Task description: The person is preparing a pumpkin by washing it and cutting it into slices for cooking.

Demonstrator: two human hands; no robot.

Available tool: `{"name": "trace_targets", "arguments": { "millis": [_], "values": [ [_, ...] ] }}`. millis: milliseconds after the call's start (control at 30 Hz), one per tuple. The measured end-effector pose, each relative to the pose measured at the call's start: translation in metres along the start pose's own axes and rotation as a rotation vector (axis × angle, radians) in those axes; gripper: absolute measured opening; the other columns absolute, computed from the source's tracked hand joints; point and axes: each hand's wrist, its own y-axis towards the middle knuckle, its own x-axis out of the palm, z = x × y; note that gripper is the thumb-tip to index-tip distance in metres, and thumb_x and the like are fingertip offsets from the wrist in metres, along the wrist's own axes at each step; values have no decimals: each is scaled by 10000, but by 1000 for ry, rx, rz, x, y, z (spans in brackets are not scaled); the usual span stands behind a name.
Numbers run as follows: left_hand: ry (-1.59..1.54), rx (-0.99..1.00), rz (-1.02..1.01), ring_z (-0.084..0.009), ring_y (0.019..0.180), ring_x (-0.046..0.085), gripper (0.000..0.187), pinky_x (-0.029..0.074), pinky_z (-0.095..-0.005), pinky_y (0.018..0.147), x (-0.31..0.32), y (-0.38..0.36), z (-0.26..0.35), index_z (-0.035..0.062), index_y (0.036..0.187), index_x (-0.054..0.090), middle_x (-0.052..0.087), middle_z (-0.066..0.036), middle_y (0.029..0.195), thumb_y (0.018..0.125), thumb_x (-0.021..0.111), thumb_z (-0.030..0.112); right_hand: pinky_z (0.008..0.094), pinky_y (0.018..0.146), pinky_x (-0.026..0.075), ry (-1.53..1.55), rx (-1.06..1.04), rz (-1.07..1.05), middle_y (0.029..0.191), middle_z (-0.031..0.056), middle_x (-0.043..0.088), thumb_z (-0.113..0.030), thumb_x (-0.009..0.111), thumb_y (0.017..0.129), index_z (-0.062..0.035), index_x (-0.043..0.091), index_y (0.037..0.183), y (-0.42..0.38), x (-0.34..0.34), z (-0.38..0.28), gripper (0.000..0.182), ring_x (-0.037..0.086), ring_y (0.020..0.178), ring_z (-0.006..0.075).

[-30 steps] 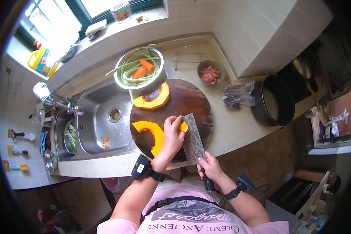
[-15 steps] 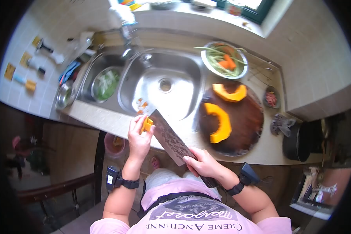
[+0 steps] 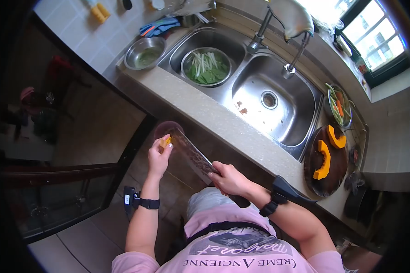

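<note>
My left hand (image 3: 159, 156) pinches a small piece of orange pumpkin (image 3: 166, 140) close to the tip of a broad cleaver (image 3: 194, 157). My right hand (image 3: 230, 179) is wrapped round the cleaver near its dark handle, with the blade slanting up to the left. Both hands are in front of the counter, above a pinkish bin (image 3: 167, 129) on the floor, which the blade and my left hand partly cover. Two curved pumpkin slices (image 3: 323, 160) (image 3: 336, 137) lie on the round dark cutting board (image 3: 313, 172) at the right.
Leafy greens sit in a metal bowl (image 3: 228, 75) in the left sink basin. The right basin (image 3: 297, 138) holds brown scraps. Another metal bowl (image 3: 145, 53) stands at the counter's left end. A bowl of carrots and green stalks (image 3: 338, 104) is beyond the board.
The view has swung left, so the sink and board appear further right. My hands, still holding the pumpkin piece and cleaver, have moved from the sink's front edge to above the bin.
</note>
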Motion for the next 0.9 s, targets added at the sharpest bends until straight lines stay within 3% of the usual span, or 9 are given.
{"name": "trace_targets", "arguments": {
  "millis": [167,233,333,400,467,567,667,733,900],
  "values": [
    [112,68,66,-87,816,549,318,454,-215,729,-41,42,-37,-4,1178,508,566,-66,1028,866,507,55,381,437,443,-167,-120,87,569,174,536,-187,447,890,13,432,844,52,26,-16,205,556,447,267],
    [152,-46,57,-139,953,545,372,430,-235,822,-54,59,-43,-25,1223,454,546,-109,1120,875,513,94,416,468,462,-332,-223,171,585,200,537,-182,444,887,16,430,853,68,30,-21,201,584,489,312],
    [183,-184,93,-200,1154,451,520,363,-263,936,-69,77,-70,-40,1313,307,433,-179,1281,875,522,139,428,489,469,-370,-194,204,614,202,548,-171,436,886,14,431,854,66,25,-36,188,607,544,311],
    [184,-308,79,-239,1261,345,667,297,-292,1006,-76,84,-76,-42,1363,163,310,-217,1372,862,543,183,396,506,473,-226,-59,178,632,180,553,-169,456,881,10,427,830,54,14,-45,188,611,580,271],
    [166,-299,139,-251,1246,368,660,301,-301,1004,-81,88,-91,-44,1356,190,332,-216,1359,855,551,188,373,507,470,-60,-43,192,614,157,544,-169,467,879,9,421,814,38,2,-36,195,599,567,240],
    [196,-189,238,-249,1185,437,558,341,-306,976,-78,98,-89,-45,1316,305,419,-215,1294,846,552,125,292,417,398,88,-96,268,551,58,499,-148,474,884,-15,411,781,2,-23,-13,179,488,442,134],
    [110,-13,290,-207,1101,503,414,384,-281,931,-52,106,-47,-40,1231,435,521,-175,1184,840,537,52,249,373,354,204,-105,418,543,31,492,-116,450,892,-34,413,785,-44,-48,14,139,457,402,95],
    [33,105,227,-201,1056,526,327,417,-298,885,-21,107,-11,-31,1133,512,549,-147,1129,814,550,29,244,384,389,302,-136,487,590,45,498,-117,429,895,-18,442,895,-75,-68,39,101,469,415,119],
    [189,358,-45,-185,939,554,233,433,-280,795,93,79,79,-11,988,581,591,-96,1002,757,547,-6,238,376,379,527,-227,854,586,51,495,-96,440,883,-19,441,877,-153,-104,93,77,460,403,117]
  ]
}}
